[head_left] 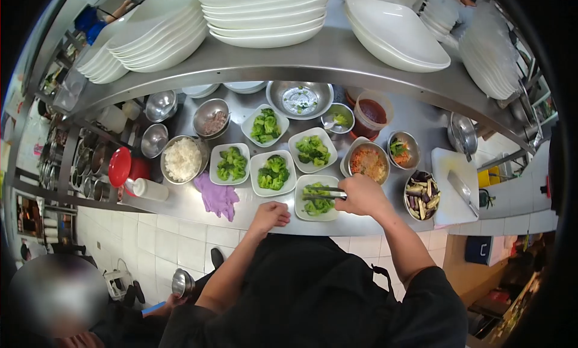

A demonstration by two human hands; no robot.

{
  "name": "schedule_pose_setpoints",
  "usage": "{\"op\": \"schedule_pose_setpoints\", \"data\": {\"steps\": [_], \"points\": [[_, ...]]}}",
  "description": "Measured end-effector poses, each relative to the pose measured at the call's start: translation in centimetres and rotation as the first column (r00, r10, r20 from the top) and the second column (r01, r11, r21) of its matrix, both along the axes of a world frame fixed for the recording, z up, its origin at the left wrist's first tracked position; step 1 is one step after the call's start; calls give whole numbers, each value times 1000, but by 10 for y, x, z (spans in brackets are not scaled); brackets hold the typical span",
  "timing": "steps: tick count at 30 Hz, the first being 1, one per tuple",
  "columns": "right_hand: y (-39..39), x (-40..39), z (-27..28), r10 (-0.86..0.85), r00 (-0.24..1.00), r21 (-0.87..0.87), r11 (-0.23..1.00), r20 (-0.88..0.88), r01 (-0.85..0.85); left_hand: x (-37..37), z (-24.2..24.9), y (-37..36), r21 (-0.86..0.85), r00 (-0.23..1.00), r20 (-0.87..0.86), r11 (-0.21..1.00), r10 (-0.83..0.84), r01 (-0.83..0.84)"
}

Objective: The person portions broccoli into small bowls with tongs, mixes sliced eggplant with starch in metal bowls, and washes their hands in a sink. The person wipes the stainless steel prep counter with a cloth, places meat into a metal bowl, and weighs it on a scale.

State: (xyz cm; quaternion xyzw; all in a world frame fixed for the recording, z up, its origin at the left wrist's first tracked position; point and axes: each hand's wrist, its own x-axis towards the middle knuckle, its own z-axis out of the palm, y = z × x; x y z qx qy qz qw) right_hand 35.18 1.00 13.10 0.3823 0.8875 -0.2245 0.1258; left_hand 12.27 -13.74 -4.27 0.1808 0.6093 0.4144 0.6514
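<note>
My right hand (362, 195) grips a pair of dark metal tongs (326, 193), their tips over the nearest square white bowl (298, 211). Pale green chopped vegetable (319, 207) lies in that bowl. My left hand (272, 217) rests by the counter's front edge, fingers curled in, with nothing visible in them. Just beyond it stands a white bowl of broccoli (273, 173). More white bowls of broccoli (231, 164) (265, 126) (312, 151) are grouped around it.
Left are a bowl of rice (180, 159), a purple cloth (217, 195) and a squeeze bottle (150, 189). Right are shredded orange food (368, 162), eggplant pieces (422, 194) and a knife (462, 191) on a cutting board (445, 211). A plate-stacked shelf (271, 67) hangs above. Another person holds a metal bowl (182, 282).
</note>
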Motion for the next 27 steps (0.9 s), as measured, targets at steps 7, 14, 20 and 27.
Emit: {"op": "schedule_pose_setpoints", "data": {"steps": [7, 14, 20, 27], "points": [[37, -11, 3, 94, 994, 4, 996, -61, -94, 27, 3, 1, 19, 998, -46, 999, 38, -37], [96, -125, -45, -93, 965, 97, 988, -245, 120, 20, -6, -14, 18, 965, -38, 966, 258, -257], [96, -130, -50, -73, 949, 152, 981, -306, 124, 6, -1, -22, 37, 923, -9, 922, 385, -385], [119, -138, -73, -506, 836, -465, 804, -211, 370, -28, -6, -21, 29, 931, -11, 930, 366, -366]]}}
